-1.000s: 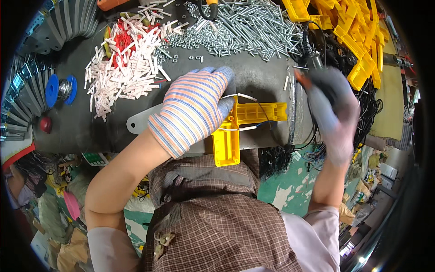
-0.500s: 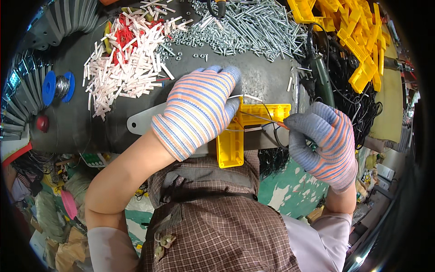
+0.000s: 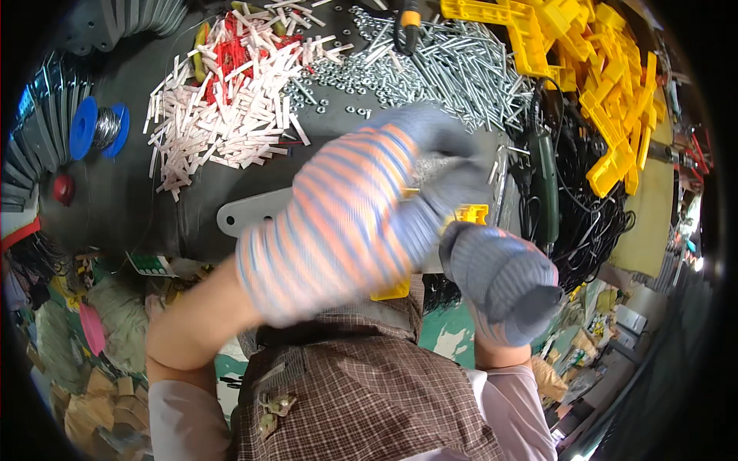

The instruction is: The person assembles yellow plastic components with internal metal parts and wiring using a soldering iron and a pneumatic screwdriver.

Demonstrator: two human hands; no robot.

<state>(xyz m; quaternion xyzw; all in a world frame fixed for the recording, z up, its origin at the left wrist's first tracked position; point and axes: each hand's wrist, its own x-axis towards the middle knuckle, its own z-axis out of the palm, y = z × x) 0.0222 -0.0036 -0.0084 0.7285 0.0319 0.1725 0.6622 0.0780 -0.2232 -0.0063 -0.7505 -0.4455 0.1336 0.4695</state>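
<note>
My left hand (image 3: 346,223), in a striped work glove, is raised over a yellow plastic part (image 3: 470,213) and hides most of it; only the part's right end and a bottom corner show. The fingers curl over the part and blur with motion. My right hand (image 3: 503,276), in a grey and striped glove, sits closed just below the part's right end, touching it. I cannot see what the right fingers pinch. A flat grey metal bracket (image 3: 250,213) lies under my left hand on the dark worktop.
On the dark worktop (image 3: 138,200) lie a heap of white and red strips (image 3: 223,100), a heap of silver screws (image 3: 453,65), a blue wire spool (image 3: 96,127) and a red knob (image 3: 63,188). Yellow plastic parts (image 3: 600,84) pile at far right beside black cables (image 3: 584,223).
My left hand lifted and spread over the yellow part, covering more of it. My right hand came in from the right edge to the part's right end and closed.
</note>
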